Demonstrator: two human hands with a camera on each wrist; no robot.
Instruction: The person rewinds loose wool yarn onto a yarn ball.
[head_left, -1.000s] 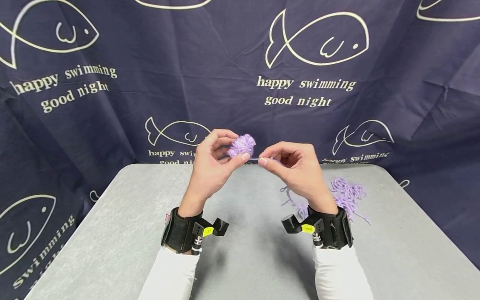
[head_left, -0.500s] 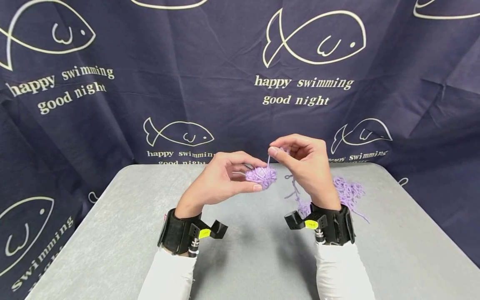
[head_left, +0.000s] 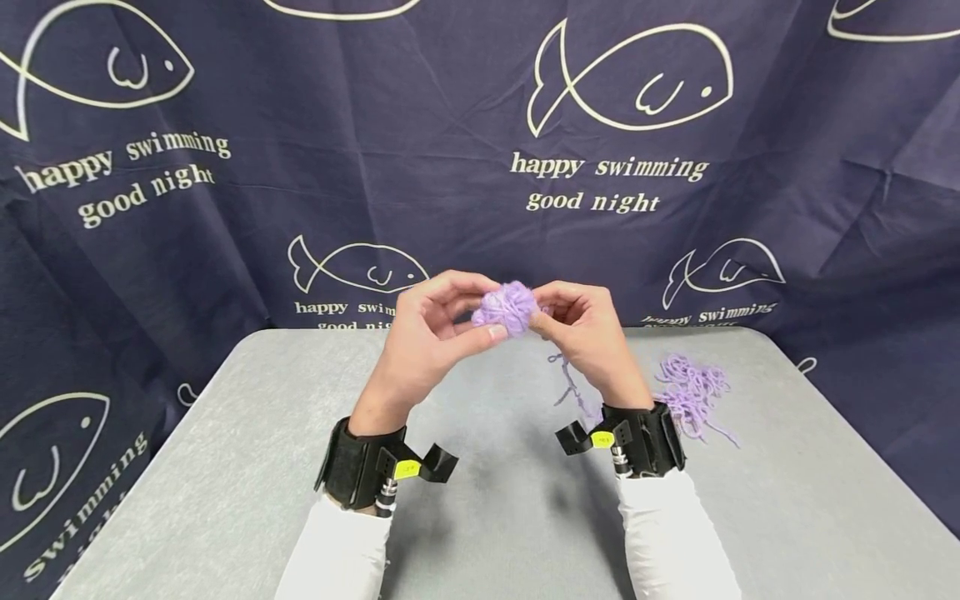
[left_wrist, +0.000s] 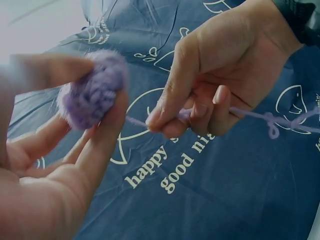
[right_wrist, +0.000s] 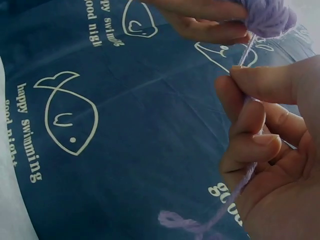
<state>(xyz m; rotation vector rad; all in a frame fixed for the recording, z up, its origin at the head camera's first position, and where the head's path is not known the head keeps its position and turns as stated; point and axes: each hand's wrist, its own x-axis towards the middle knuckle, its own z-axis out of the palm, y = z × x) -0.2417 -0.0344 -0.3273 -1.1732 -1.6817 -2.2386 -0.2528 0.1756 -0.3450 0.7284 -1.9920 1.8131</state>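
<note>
Lilac yarn ball (head_left: pixel 508 308), navy fish-print cloth (head_left: pixel 420 158)

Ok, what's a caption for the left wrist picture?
Left hand holds a yarn ball; right hand pinches its strand.

Both hands (head_left: pixel 431 327) (head_left: pixel 588 332) pinch, held up close together.

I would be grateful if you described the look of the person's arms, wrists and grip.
White long sleeves reach up to black wrist straps. Each strap carries a black angular bracket bearing a yellow label, its print too small to read, and a small silver fitting. The left grip and right grip are bare hands.
</note>
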